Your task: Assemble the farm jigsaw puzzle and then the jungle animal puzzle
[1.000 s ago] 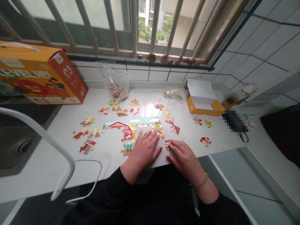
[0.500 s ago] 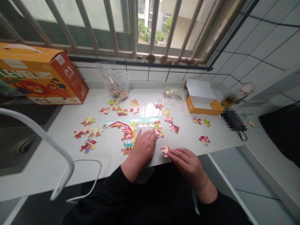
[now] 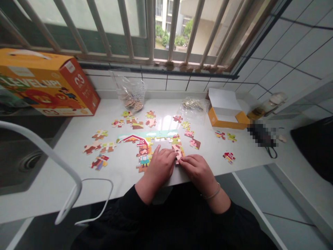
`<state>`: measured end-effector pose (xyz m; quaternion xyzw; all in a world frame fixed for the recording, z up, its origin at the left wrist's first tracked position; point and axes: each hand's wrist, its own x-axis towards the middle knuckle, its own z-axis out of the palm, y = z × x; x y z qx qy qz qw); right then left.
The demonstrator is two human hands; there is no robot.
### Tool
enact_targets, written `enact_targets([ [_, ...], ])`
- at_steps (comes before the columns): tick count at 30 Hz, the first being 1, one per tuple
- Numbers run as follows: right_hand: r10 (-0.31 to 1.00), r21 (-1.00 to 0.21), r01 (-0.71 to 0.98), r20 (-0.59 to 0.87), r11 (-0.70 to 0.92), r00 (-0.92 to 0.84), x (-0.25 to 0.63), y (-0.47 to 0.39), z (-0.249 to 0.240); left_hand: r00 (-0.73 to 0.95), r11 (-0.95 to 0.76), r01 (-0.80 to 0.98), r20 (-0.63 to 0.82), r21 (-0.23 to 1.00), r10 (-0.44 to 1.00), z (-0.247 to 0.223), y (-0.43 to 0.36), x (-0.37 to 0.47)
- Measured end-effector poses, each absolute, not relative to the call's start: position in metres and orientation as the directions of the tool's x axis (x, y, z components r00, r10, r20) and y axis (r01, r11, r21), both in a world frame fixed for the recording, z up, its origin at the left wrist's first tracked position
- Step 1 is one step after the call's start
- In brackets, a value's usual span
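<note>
Item 1: my L hand (image 3: pixel 163 163), laid over inner side of part-built puzzle (image 3: pixel 168 133), fingers bent, tips at rt column; whether they gripped or only pressed, I couldn't tell. Item 2: my R hand (image 3: pixel 197 170), narrow pinch, thumb & fingers closed on rt edge of pink pc (image 3: pixel 178 161), bracelet (image 3: pixel 211 192) at wrist. Pink pc sat at lower end of rt column, between my two hands, flat on white counter (image 3: pixel 122 184); exact fit at its join hidden by fingertips. Puzzle itself: sky strip along top, red barn roof & moustached figure down L side, animal pcs down rt side, gap in middle partly under my L hand. Loose pcs: L group (image 3: pixel 104 147), upper-L group (image 3: pixel 134 124), short string just rt of puzzle (image 3: pixel 189 133), few more far rt incl. barn pc (image 3: pixel 229 157). Back of counter, L to R: lg. orange carton (image 3: pixel 39 93) marked "LEVEL UP!", clear bag w/ brown pcs (image 3: pixel 134 102), second clear bag (image 3: pixel 193 105) lying flat, sm. orange box (image 3: pixel 226 121) w/ lid up, bottle (image 3: pixel 267 106) leaning. Far L: sink (image 3: pixel 15 177), white curved tube (image 3: pixel 78 182) in front.
</note>
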<state>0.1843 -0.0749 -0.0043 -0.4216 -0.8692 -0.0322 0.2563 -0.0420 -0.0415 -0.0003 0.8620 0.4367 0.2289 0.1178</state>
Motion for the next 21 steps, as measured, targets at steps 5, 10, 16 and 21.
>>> enact_targets([
  [5, 0.742, -0.184, 0.750, 0.413, 0.636, -0.528, 0.188, -0.078, -0.006, 0.553, -0.622, 0.674, 0.286, 0.398, 0.783, -0.004, -0.043, -0.041],
  [10, 0.748, -0.228, 0.742, 0.437, 0.630, -0.500, 0.184, -0.081, -0.003, 0.577, -0.646, 0.663, 0.290, 0.380, 0.763, -0.003, -0.044, -0.041],
  [16, 0.757, -0.251, 0.740, 0.429, 0.624, -0.493, 0.185, -0.080, -0.002, 0.592, -0.660, 0.657, 0.294, 0.363, 0.751, -0.002, -0.046, -0.040],
  [21, 0.767, -0.272, 0.738, 0.418, 0.617, -0.487, 0.182, -0.083, -0.002, 0.558, -0.652, 0.630, 0.338, 0.421, 0.758, -0.001, -0.053, -0.040],
])
